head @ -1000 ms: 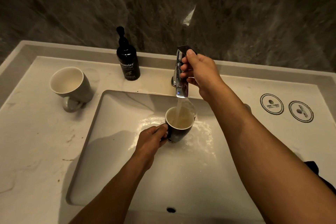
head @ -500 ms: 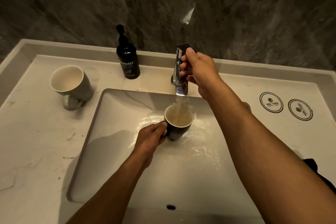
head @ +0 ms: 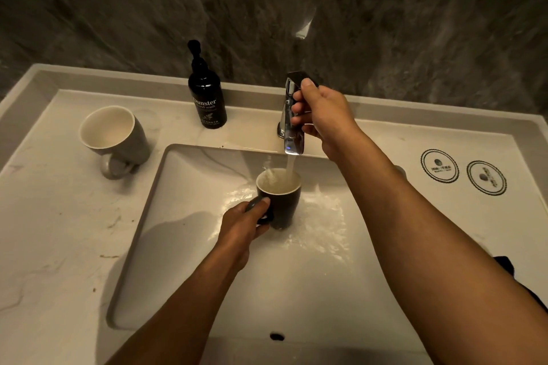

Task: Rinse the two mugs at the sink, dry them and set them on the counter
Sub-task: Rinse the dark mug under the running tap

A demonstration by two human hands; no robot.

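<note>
A dark mug (head: 281, 207) with a pale inside stands upright in the white sink (head: 184, 216), directly under the chrome tap (head: 292, 133). Water runs from the spout into the mug, which is full and spilling over into the basin. My left hand (head: 243, 225) grips the mug by its handle. My right hand (head: 323, 115) is closed around the tap's lever at the top. A second mug (head: 114, 133), grey outside and cream inside, stands on the counter (head: 59, 231) to the left of the sink, its handle toward me.
A black pump bottle of hand wash (head: 207, 98) stands behind the sink's left corner. Two round coasters (head: 439, 166) lie on the counter at the right. A dark cloth (head: 507, 270) shows at the right edge. A dark stone wall rises behind the counter.
The mug has filled to the brim and water now splashes over its rim. Both hands have kept their holds in the same places.
</note>
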